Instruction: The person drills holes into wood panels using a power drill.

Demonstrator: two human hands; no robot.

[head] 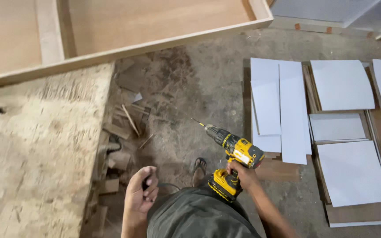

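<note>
Nearest the body, the left hand (140, 190) curls shut around a small dark object while the right hand (242, 174) grips a yellow cordless drill (233, 154) off any workpiece, white laminate panels (278, 110) lying loose just beyond, the wooden frame (124, 50) farther off.

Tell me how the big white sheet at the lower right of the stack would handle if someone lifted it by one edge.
The white sheet looks thin and wide, so it would probably flex or droop rather than stay rigid. Its face looks smooth, so it may slide off the brown board beneath when pushed. It seems light for its area, and a neighbouring sheet already bows slightly.
</note>
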